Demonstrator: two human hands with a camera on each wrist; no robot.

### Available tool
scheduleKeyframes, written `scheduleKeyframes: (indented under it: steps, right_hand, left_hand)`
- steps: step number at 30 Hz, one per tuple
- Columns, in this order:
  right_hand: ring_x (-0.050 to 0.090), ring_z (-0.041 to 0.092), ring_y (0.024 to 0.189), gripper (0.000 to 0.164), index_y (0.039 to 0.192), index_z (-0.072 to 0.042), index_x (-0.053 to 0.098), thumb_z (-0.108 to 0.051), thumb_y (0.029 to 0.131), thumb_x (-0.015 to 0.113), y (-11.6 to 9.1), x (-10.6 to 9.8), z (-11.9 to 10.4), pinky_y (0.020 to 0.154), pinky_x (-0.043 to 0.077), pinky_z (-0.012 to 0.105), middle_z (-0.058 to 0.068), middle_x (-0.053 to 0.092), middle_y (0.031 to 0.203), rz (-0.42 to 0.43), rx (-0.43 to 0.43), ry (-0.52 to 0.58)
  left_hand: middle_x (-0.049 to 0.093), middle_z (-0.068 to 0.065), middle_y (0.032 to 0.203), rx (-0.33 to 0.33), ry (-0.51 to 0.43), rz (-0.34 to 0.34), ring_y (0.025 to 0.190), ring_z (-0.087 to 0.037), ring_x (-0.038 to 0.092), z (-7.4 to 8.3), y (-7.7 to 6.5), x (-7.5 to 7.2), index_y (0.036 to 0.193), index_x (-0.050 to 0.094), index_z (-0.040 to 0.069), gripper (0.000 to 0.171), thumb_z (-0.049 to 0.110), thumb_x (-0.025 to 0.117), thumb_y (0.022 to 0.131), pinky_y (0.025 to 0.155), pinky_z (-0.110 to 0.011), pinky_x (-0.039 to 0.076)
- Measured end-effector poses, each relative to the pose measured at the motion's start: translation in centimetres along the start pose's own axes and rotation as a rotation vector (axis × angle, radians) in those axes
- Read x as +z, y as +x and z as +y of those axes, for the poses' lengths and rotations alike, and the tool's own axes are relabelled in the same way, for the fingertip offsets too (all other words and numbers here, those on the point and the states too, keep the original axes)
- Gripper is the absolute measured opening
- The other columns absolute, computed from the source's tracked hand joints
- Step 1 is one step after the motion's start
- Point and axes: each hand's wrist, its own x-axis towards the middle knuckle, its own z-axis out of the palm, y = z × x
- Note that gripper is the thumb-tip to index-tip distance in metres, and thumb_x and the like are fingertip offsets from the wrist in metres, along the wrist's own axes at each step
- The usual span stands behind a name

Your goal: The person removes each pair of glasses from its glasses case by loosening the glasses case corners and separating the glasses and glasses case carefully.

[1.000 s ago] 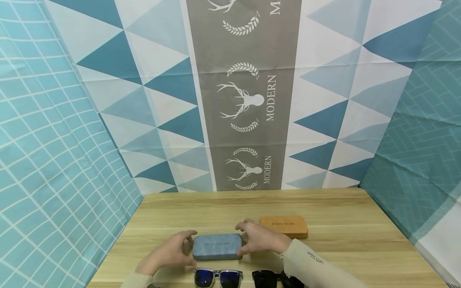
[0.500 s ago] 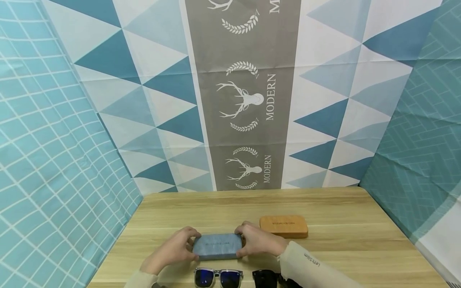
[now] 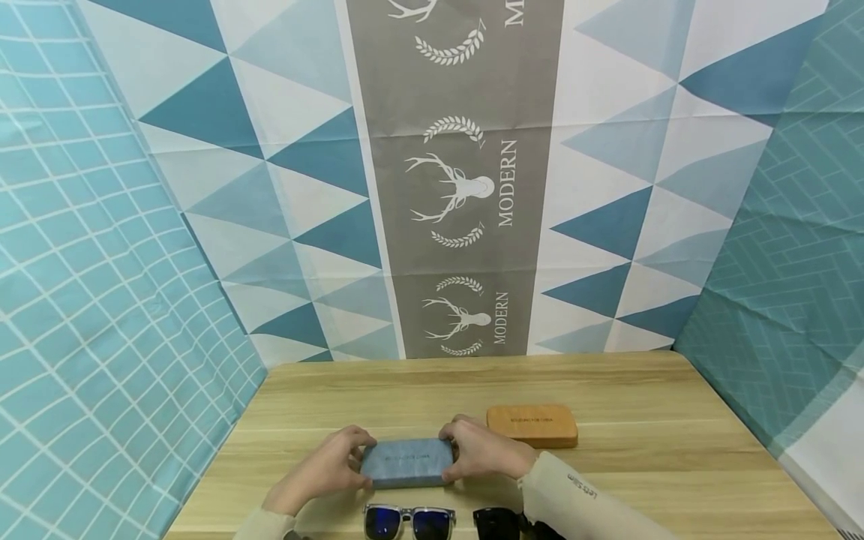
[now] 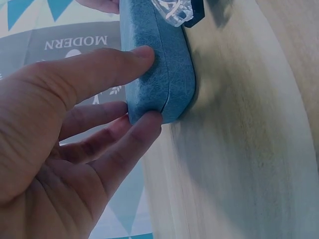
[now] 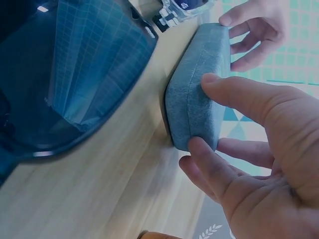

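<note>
A blue-grey glasses case [image 3: 407,459] lies closed on the wooden table, lettering on its lid. At its left end, my left hand [image 3: 328,463] pinches the case between thumb and fingers. My right hand [image 3: 484,450] grips the right end the same way. In the left wrist view, the thumb presses the front side of the case [image 4: 157,74] while a fingertip touches its end corner. From the right wrist, the thumb and fingers meet the near end of the case [image 5: 195,99], and a seam runs along its side.
Just in front of the case lie clear-framed sunglasses [image 3: 432,523] with blue lenses. Black sunglasses [image 3: 496,523] sit to their right, partly under the right sleeve. An orange glasses case [image 3: 533,424] lies behind the right hand. Patterned cloth walls [image 3: 466,187] enclose the table.
Both hands have come in on the blue-grey case: the left hand moved right onto its left end, and the right hand's fingers settled on its right end. The case has hardly moved.
</note>
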Motion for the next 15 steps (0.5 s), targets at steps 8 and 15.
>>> scheduleKeyframes:
  steps: [8,15]
  right_hand:
    - [0.055,0.006,0.093,0.063,0.127,-0.002,0.068,-0.030,0.076,0.092,0.5,0.0,-0.3,0.082,0.053,0.024,0.003,0.065,0.113,0.021,0.028,-0.001]
    - [0.055,0.006,0.094,0.064,0.129,-0.002,0.067,-0.031,0.077,0.091,1.1,0.0,-0.3,0.085,0.054,0.026,0.004,0.064,0.114,0.021,0.046,0.010]
  left_hand:
    - [0.063,-0.022,0.122,-0.001,0.031,0.012,0.095,-0.027,0.067,-0.3,0.4,-0.2,0.121,0.066,-0.011,0.060,0.003,0.091,0.069,0.075,-0.028,0.061]
    - [0.062,-0.023,0.123,0.005,0.076,0.025,0.098,-0.028,0.066,-0.6,0.8,-0.3,0.122,0.065,-0.013,0.059,0.001,0.090,0.070,0.076,-0.030,0.061]
